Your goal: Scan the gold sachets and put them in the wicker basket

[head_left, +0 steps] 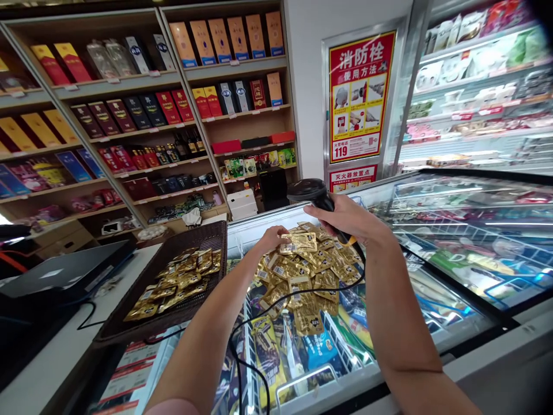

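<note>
My right hand (345,216) grips a black handheld barcode scanner (311,193) by its handle, its head tipped toward the left above the heap. A black cable runs down from the handle and loops across the packets. My left hand (272,237) pinches the left end of a gold foil packet (302,242), just under the scanner. Beneath both hands lies a pile of similar gold packets (302,285) on top of the freezer. Left of my left forearm, a dark brown woven basket (218,242) contains several more gold packets (185,282).
A chest freezer (453,323) with glass lids and wire baskets extends to the right. Black electronic equipment (64,265) stands on the left counter. Shelves of boxed goods (142,109) and a red fire-hydrant poster (362,95) are behind. The scanner's cable hangs past my left forearm.
</note>
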The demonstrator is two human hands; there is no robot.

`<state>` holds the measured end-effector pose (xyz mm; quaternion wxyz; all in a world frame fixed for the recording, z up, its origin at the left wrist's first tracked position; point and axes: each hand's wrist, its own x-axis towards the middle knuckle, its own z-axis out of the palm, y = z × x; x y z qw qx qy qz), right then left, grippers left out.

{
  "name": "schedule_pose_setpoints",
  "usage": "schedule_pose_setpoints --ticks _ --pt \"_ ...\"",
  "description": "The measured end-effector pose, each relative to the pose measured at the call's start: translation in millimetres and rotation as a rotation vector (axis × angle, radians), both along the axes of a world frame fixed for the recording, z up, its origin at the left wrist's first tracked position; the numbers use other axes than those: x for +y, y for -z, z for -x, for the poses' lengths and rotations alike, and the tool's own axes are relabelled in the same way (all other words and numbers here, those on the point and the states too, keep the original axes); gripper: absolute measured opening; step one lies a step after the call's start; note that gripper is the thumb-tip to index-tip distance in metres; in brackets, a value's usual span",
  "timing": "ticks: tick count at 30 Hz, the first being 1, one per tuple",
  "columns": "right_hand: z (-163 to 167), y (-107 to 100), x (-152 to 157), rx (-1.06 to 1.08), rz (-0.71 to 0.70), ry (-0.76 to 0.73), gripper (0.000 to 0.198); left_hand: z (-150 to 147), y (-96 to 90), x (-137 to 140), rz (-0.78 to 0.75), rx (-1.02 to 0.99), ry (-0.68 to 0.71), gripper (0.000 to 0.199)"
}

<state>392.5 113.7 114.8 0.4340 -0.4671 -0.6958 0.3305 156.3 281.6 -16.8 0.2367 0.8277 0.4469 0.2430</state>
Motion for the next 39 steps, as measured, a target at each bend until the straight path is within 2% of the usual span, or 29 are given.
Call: schedule_pose_setpoints --ticks 5,9,14,19,22,27,39 --pt "3.3 -0.2 -2.7 -0.023 0.001 -0.027 0.043 16.6 -12.3 -21.0 0.042 -0.254 0.002 0.034" --pt "9.0 2.5 -0.2 -0.031 0.01 -0.058 0.046 55.1 -25.3 -51.7 0.057 -0.391 -0.213 0.038" --pt "37.7 3.4 -3.9 0.101 0.11 -0.144 0.048 124.8 -37.1 -106.7 0.134 -0.778 -0.441 0.049" --pt "75.2 8.8 -17.5 0.089 0.189 -0.34 0.048 172.8 -50.4 -148.6 0.075 -1.014 -0.633 0.045" --pt "90.0 14.6 -22.9 0.057 0.214 -0.43 0.045 180.5 -57.6 -157.4 0.055 -1.084 -0.625 0.041" --pt "100.0 18.1 -26.9 0.014 0.202 -0.45 0.044 174.1 -63.7 -156.5 0.075 -1.101 -0.544 0.042" --pt "105.6 20.0 -33.8 -0.057 0.22 -0.516 0.044 177.8 -56.5 -153.0 0.076 -1.087 -0.525 0.044"
